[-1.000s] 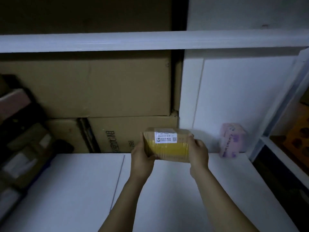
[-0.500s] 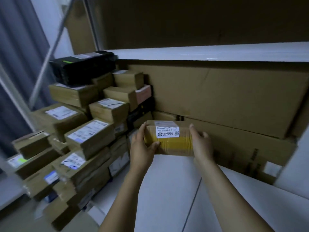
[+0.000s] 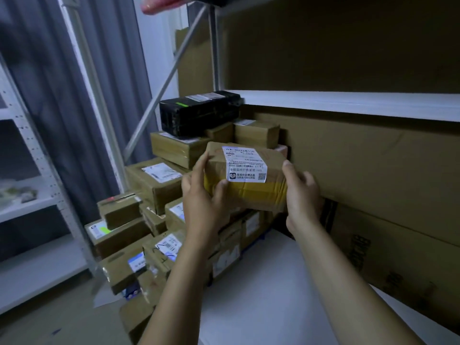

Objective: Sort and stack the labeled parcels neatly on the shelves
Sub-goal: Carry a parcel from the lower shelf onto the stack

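A small brown cardboard parcel (image 3: 249,185) with yellow tape and a white label on top is held in the air above the white shelf board (image 3: 268,290). My left hand (image 3: 201,195) grips its left end and my right hand (image 3: 301,195) grips its right end. The parcel hangs just in front of a stack of labeled parcels (image 3: 159,180) piled at the shelf's left end. A long black box (image 3: 199,113) lies on top of that stack.
Large flat cardboard cartons (image 3: 373,170) stand against the back of the shelf on the right. An upper shelf board (image 3: 348,103) runs above them. A diagonal metal brace (image 3: 164,83) and grey curtain (image 3: 62,95) are at left, beside another white shelf unit (image 3: 29,205).
The view has swung left from the bare right part of the shelf to the parcel stack. Both hands have kept hold of the parcel and carried it leftward, close to the stack.
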